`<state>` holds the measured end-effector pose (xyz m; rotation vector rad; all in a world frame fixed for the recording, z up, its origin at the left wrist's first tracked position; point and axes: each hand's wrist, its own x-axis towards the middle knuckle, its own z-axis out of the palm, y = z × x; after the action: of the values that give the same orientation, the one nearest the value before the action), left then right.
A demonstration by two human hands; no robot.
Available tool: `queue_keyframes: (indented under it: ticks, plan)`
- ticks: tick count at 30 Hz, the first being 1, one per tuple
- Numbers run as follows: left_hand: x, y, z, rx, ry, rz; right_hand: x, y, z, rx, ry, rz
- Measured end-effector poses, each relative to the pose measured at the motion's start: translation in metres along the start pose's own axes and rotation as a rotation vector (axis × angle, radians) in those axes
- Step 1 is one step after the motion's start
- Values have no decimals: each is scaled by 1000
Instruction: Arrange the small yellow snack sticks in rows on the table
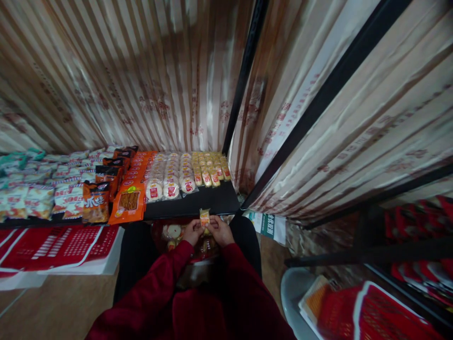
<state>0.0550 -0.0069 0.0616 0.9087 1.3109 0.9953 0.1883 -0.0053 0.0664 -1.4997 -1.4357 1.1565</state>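
A small yellow wrapped snack [205, 217] is pinched between my two hands, just in front of the black shelf [187, 206]. My left hand [193, 231] grips its left side and my right hand [220, 230] its right side, fingers closed. Similar yellow wrapped snacks [209, 166] lie in rows at the shelf's right end. Beside them are rows of round white packaged cakes [171, 189]. Below my hands, between my knees, a red container [205, 245] holds more packaged items, partly hidden by my arms.
Orange snack bags [129, 203], brown-orange bags [95, 200] and white packets [38, 200] fill the shelf leftward. Black rack posts [247, 71] stand before a printed plastic curtain [159, 71]. Red bags [71, 248] lie under the shelf; a grey basin [292, 293] is at right.
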Motion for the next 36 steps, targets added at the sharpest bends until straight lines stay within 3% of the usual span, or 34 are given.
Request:
queue_keyframes:
  ticks: [8, 16, 26, 36]
  plan:
    - [17, 11, 12, 201, 21, 127, 7, -15, -14, -260, 171, -62]
    - [34, 22, 28, 411, 40, 179, 21, -26, -25, -285, 287, 7]
    - [58, 39, 53, 450, 59, 142, 41, -7, -34, -137, 347, -52]
    - [74, 68, 81, 699, 89, 188, 56, 2, -39, -288, 470, -126]
